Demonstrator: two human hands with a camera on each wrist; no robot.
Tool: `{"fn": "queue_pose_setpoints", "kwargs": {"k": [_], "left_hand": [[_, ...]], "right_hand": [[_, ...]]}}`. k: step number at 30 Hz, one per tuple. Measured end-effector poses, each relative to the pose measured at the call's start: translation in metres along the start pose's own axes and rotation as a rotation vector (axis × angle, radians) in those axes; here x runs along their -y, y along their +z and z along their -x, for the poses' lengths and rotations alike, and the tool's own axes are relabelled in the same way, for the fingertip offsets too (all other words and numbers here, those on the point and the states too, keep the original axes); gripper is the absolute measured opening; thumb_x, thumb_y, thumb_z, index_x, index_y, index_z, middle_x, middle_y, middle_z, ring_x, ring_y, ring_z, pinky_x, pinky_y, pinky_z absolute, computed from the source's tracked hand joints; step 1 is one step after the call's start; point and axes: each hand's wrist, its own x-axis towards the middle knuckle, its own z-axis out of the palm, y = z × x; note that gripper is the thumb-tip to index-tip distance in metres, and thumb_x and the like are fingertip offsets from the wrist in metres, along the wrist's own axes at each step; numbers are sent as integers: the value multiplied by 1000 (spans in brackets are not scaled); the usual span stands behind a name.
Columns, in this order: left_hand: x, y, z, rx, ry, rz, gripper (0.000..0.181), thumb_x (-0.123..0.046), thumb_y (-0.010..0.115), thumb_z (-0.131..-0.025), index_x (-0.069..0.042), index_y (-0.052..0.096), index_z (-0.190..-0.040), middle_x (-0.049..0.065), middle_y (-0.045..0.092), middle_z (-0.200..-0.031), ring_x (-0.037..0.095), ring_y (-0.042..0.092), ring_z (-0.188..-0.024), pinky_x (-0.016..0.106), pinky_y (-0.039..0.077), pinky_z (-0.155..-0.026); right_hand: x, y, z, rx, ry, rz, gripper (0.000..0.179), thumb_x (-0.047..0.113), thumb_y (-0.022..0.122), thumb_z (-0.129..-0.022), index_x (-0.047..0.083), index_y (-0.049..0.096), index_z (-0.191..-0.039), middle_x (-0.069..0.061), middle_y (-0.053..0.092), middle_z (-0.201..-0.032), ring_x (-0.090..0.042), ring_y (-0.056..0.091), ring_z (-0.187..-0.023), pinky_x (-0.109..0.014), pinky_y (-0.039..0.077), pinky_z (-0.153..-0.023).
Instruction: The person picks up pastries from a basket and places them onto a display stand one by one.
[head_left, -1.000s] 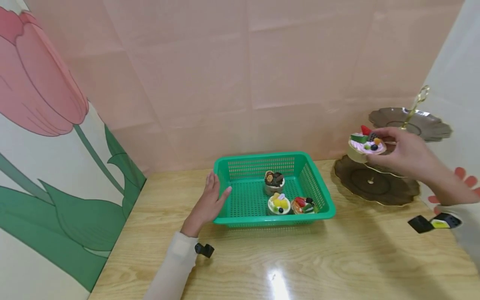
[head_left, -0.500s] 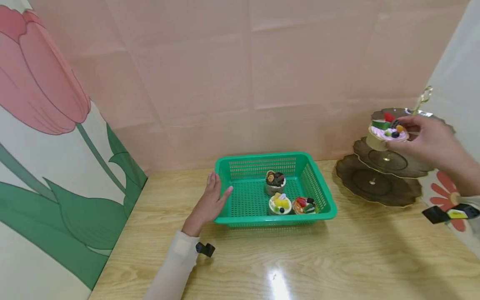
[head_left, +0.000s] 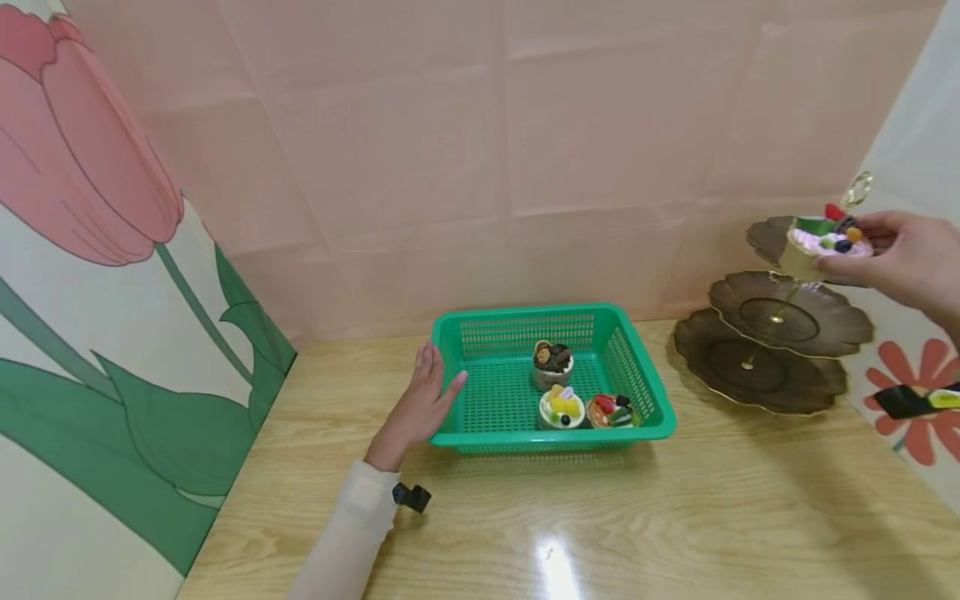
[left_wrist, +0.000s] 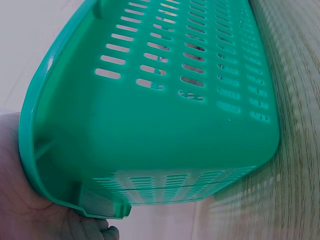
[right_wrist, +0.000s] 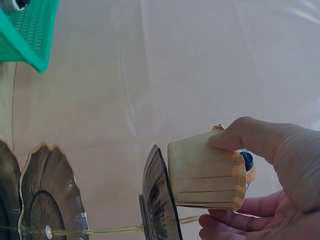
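My right hand (head_left: 911, 254) grips a cupcake (head_left: 806, 250) in a pale paper cup, topped with pink cream, a strawberry and other fruit. Thumb and fingers hold it from its right side. In the right wrist view the cup's base is right at the top plate (right_wrist: 159, 195) of a three-tier brown cake stand (head_left: 795, 312). My left hand (head_left: 420, 400) lies with straight fingers against the left rim of a green plastic basket (head_left: 551, 312). Inside the basket are a chocolate cupcake (head_left: 552, 367), a yellow-fruit cupcake (head_left: 562, 408) and a strawberry-and-kiwi tart (head_left: 611, 412).
The stand's gold ring handle (head_left: 858, 190) rises behind the held cupcake. Its middle plate (head_left: 832, 321) and bottom plate (head_left: 750, 383) bear nothing. Basket and stand are on a wooden table (head_left: 480, 525), with a pink cloth backdrop (head_left: 375, 167) behind.
My right hand has carried the cupcake up and to the right, from in front of the stand's middle tier to its top plate. The left hand stays at the basket.
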Motion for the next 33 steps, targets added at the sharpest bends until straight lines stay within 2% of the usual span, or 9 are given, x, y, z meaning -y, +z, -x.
{"fn": "queue_pose_setpoints", "kwargs": {"k": [4,5,6,13,15,18,21,22,33], "left_hand": [[1,0,0,-1,-1,1,92,-67,23,-104,2,-1,-161,6,-19,-167,17,-21,-152,47,6,-123],[1,0,0,1,-4,-1,92,-67,22,-104,2,-1,-161,6,-19,-167,17,-21,-152,47,5,-123],[1,0,0,2,-5,-3,92,-67,22,-104,2,-1,-161,6,-19,-167,17,-21,-152,46,5,-123],[-1,1,1,-6,-1,-9,91,-66,23,-105,3,0,-160,8,-18,-167,18,-21,-152,47,5,-123],[-1,1,1,-6,-4,-12,91,-66,22,-105,2,0,-160,7,-18,-167,17,-21,-152,45,5,-123],[-2,2,1,-5,-2,-12,91,-67,22,-105,2,0,-161,6,-19,-167,17,-21,-151,46,5,-123],[-2,3,0,2,-3,-12,92,-67,22,-104,1,-1,-161,5,-20,-167,16,-21,-151,46,6,-123],[-2,3,0,4,-3,-11,92,-67,22,-104,1,-1,-161,5,-20,-166,16,-21,-151,46,6,-123],[-1,2,1,3,-8,-23,93,-69,20,-103,1,-1,-161,4,-20,-167,16,-21,-151,44,6,-123]], "right_hand": [[-5,-1,-7,-5,1,-2,81,31,71,-94,-19,34,-145,-38,54,-117,21,35,-64,-12,40,-51],[-6,-1,-8,-6,1,7,81,33,71,-95,-20,35,-145,-46,45,-124,20,34,-64,-12,40,-51],[-6,-1,-9,-5,2,16,81,34,71,-95,-19,35,-144,-46,44,-126,20,33,-63,-12,39,-51],[-7,-5,-17,3,-7,71,79,36,73,-93,-20,41,-138,-46,48,-121,10,39,-65,-18,39,-51],[-7,-6,-18,11,-1,89,80,38,73,-93,-20,41,-138,-45,49,-119,0,44,-68,-18,38,-51],[-8,-5,-20,26,19,105,80,39,70,-94,-20,40,-139,-45,47,-120,-26,51,-81,-19,37,-51],[-10,-3,-21,47,48,100,81,40,66,-97,-20,35,-144,-45,43,-123,-47,46,-97,-20,36,-52],[-11,-3,-21,54,55,97,82,40,64,-98,-20,34,-144,-45,42,-124,-50,44,-100,-20,35,-52],[-12,-1,-22,47,55,120,79,36,64,-98,-23,35,-141,-45,41,-125,-49,41,-98,-20,34,-52]]}}
